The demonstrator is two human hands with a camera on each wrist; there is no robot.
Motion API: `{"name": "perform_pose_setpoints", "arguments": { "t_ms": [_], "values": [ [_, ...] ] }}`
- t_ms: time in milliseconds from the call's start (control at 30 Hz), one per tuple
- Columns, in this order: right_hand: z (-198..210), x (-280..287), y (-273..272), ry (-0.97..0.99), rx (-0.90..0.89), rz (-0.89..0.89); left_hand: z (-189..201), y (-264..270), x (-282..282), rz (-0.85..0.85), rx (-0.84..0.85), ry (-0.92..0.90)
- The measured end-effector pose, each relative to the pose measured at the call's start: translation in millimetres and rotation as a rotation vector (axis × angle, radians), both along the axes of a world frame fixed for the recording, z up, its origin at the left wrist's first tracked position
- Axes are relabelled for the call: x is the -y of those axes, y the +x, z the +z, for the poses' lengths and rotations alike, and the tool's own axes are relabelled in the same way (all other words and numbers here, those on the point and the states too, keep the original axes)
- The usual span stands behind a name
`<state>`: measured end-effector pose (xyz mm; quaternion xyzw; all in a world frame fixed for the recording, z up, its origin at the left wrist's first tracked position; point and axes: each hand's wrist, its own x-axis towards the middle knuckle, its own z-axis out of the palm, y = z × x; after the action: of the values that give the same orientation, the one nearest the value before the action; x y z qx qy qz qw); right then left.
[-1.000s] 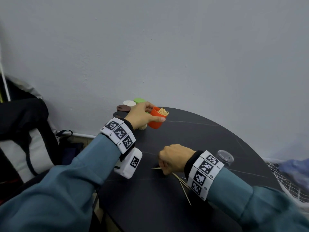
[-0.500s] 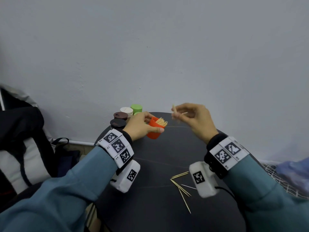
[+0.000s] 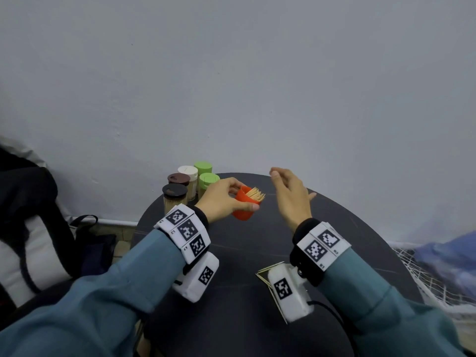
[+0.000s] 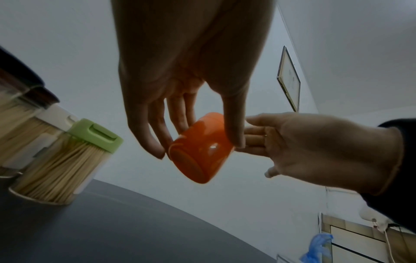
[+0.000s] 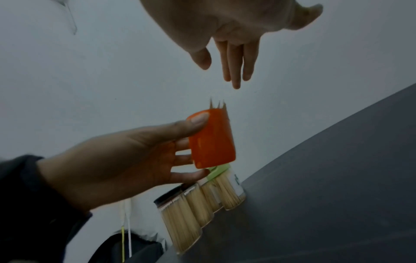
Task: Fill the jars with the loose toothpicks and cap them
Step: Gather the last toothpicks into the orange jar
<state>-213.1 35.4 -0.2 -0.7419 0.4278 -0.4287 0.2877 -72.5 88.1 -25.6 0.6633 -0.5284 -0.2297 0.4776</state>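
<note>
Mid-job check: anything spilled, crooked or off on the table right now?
Two things. Loose toothpicks lie scattered on the black table, partly hidden under the right wrist camera. The orange jar in the left hand is tilted and uncapped, with toothpicks sticking out. The right hand is empty.

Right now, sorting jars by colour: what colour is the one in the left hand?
Orange jar, clearest in the right wrist view.

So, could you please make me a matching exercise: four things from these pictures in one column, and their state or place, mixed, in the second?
1. orange jar
2. right hand
3. loose toothpicks
4. green-capped jar

a. lying on the table by the right wrist camera
b. open, holding nothing
c. held tilted in the left hand, uncapped
d. standing capped and full

Pairs: 1-c, 2-b, 3-a, 4-d
</note>
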Motion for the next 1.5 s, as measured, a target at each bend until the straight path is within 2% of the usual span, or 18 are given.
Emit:
{"name": "perform_pose_setpoints", "arguments": {
  "t_ms": [100,167,233,333,400,467,833,1033,1367,1500],
  "values": [
    [-6.7,4.6,-17.1,0.017,-0.081,0.006,0.8,-0.8,2.5,-0.002,0.0,-0.003],
    [-14.8,8.0,-32.3,0.039,-0.189,0.085,1.6,-1.3,3.8,0.004,0.001,-0.013],
    [-19.2,5.2,-46.8,0.128,-0.422,0.259,2.0,-3.0,4.7,0.002,-0.004,-0.014],
    [-23.6,-5.9,-61.7,0.185,-0.895,0.485,1.0,-6.0,8.2,-0.008,-0.006,-0.011],
    [-30.3,-14.2,-66.6,0.157,-1.11,0.54,-0.6,-7.4,9.7,-0.015,0.004,-0.006],
    [-39.8,-19.8,-68.9,0.101,-1.217,0.534,-2.9,-7.7,11.6,-0.019,0.015,0.003],
    [-39.9,-15.4,-69.9,-0.063,-1.097,0.506,-1.8,-10.7,12.5,-0.024,0.039,0.029],
    [-37.9,-20.2,-63.2,-0.188,-1.147,0.452,-3.6,-9.5,13.3,-0.023,0.055,0.036],
    [-39.3,-25.8,-55.7,-0.203,-1.366,0.421,-4.9,-10.1,12.8,-0.026,0.068,0.043],
    [-39.2,-22.8,-56.2,-0.164,-1.351,0.41,-4.2,-9.9,11.8,-0.032,0.067,0.045]
  ]
}}
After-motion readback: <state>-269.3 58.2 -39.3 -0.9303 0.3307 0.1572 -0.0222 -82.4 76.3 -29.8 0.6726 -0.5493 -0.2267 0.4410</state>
